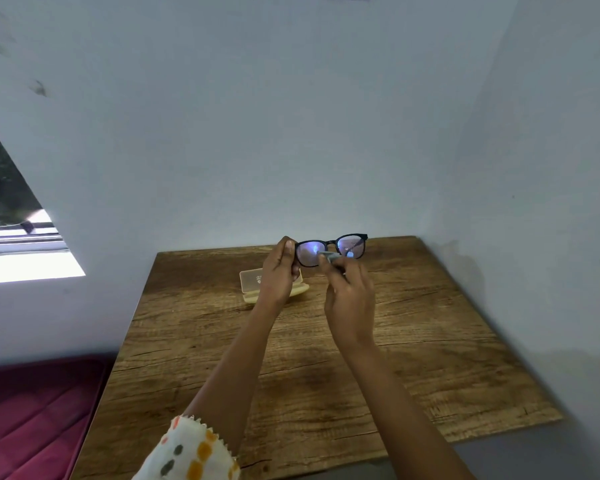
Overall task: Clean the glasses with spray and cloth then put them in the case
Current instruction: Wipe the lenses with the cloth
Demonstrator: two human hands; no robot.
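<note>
You face a wood-grain table set in the corner of two pale bluish walls, with a daylit window at your left and, below it, what looks like a maroon quilted mattress.

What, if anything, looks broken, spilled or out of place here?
Nothing much stands out. The glasses look whole, gripped by the left hand while the right hand holds a grey cloth against them. The case lies open on the table. Only a few dark smudges on the wall, upper left, look untidy.
</note>
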